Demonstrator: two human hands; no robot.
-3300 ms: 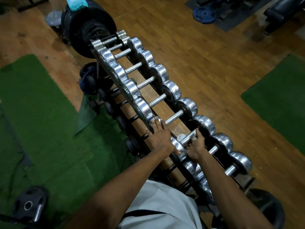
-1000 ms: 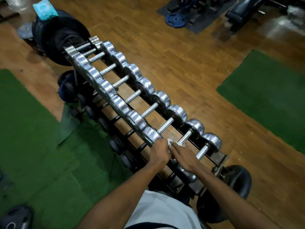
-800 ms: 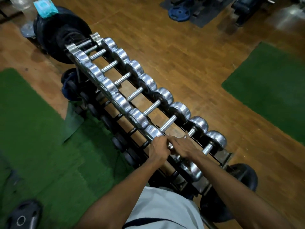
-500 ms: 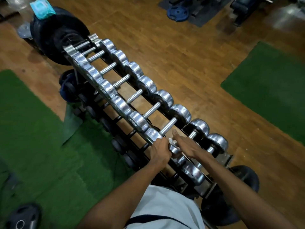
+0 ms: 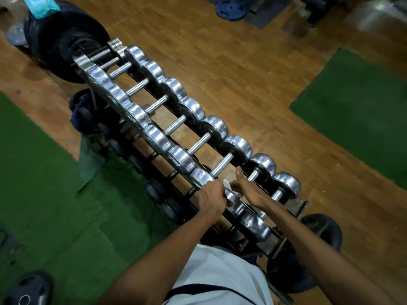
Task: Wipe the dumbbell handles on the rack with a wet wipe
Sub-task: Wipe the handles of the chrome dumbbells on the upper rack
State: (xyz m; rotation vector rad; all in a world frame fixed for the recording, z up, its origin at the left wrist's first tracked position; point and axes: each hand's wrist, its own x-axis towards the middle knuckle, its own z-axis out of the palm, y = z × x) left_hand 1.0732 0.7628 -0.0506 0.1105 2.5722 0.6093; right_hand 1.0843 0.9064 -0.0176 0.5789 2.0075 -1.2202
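Right hand (image 5: 244, 190) grips crumpled white wet wipe (image 5: 229, 187) at near end of chrome dumbbell handle (image 5: 222, 167) on black steel rack (image 5: 288, 243). Left hand (image 5: 212, 198) clasps adjoining chrome dumbbell head (image 5: 201, 175), steadying. Step judged: wiping this handle. Next: stroke wipe along bar.

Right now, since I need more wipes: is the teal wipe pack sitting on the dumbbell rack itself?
No, the teal wipe pack lies atop the black weight plates beyond the rack's far end.
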